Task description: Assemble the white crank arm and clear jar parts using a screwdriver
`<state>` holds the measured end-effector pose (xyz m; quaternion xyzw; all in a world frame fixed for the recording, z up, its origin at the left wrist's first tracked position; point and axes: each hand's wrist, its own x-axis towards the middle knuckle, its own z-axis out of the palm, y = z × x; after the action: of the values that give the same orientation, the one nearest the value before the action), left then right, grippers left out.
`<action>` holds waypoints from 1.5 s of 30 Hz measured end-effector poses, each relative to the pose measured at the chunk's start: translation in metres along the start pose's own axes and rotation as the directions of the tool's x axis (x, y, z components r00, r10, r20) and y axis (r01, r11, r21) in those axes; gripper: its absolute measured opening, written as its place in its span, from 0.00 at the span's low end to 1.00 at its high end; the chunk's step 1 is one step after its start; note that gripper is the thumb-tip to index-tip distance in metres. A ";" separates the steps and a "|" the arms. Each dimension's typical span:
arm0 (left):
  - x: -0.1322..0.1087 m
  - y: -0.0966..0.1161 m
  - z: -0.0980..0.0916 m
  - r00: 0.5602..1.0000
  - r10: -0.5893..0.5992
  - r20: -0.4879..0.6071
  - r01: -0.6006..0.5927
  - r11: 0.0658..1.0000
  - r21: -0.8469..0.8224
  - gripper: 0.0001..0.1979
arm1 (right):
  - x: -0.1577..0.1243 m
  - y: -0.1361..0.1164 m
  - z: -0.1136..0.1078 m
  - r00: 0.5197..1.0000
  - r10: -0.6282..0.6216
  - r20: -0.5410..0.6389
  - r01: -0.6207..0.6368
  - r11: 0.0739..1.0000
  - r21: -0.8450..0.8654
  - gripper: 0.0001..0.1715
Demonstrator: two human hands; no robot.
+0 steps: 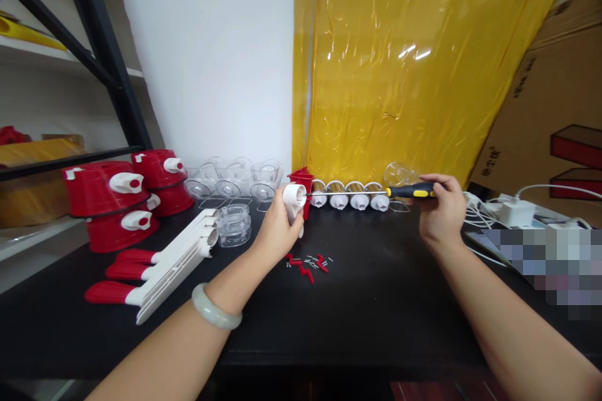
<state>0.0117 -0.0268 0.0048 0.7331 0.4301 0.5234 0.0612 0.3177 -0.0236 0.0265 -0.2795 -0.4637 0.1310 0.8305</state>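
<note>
My left hand (277, 230) is closed round a white and red plastic part (296, 197), held just above the black table (376, 301). My right hand (439, 210) grips the black and yellow handle of a screwdriver (409, 190). Its thin shaft runs level to the left and its tip meets the white end of the part. Small red clips and tiny screws (308, 263) lie loose on the table just below the left hand.
Red housings (113, 200) are stacked at the left, with white and red handles (155, 266) in front. Clear cups (235, 182) and a row of metal drums (350, 194) line the wall. Yellow film hangs behind. Cables and a white charger (510, 210) lie at right.
</note>
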 end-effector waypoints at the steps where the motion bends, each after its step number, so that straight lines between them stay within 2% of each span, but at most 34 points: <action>1: 0.000 0.000 0.000 1.000 -0.002 0.001 0.002 1.000 -0.004 0.27 | -0.001 -0.001 0.001 1.000 0.000 -0.005 0.000 1.000 -0.018 0.12; 8: 0.001 -0.004 0.001 1.000 -0.010 -0.016 0.010 1.000 -0.022 0.27 | -0.004 -0.007 0.002 0.999 0.026 -0.023 -0.030 0.989 -0.146 0.17; 14: 0.000 -0.003 0.000 1.000 -0.003 0.000 0.003 1.000 -0.017 0.26 | -0.002 -0.002 0.000 0.997 -0.071 -0.003 0.071 0.996 -0.047 0.11; 18: 0.000 -0.002 0.000 1.000 -0.001 0.003 0.001 1.000 -0.019 0.27 | -0.003 -0.004 0.000 0.998 -0.063 0.000 0.063 0.997 -0.051 0.09; 26: 0.001 -0.005 0.002 1.000 -0.012 -0.011 0.011 1.000 -0.028 0.27 | -0.005 -0.011 0.001 1.000 -0.014 -0.025 0.009 0.980 -0.199 0.19; 32: 0.000 -0.003 0.001 1.000 -0.013 -0.002 0.013 1.000 -0.007 0.27 | -0.003 -0.005 -0.001 0.998 -0.060 0.032 0.060 0.998 -0.014 0.15; 37: 0.000 -0.002 0.001 1.000 -0.006 0.006 0.006 1.000 -0.017 0.26 | -0.003 -0.006 0.000 0.999 -0.053 0.011 0.054 0.997 -0.052 0.11; 45: 0.000 -0.002 0.000 1.000 -0.020 0.002 0.020 1.000 -0.009 0.27 | -0.005 -0.010 0.002 1.000 -0.016 -0.006 0.015 0.990 -0.141 0.17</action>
<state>0.0108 -0.0249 0.0036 0.7288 0.4349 0.5241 0.0704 0.3130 -0.0330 0.0300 -0.3344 -0.4711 0.0903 0.8112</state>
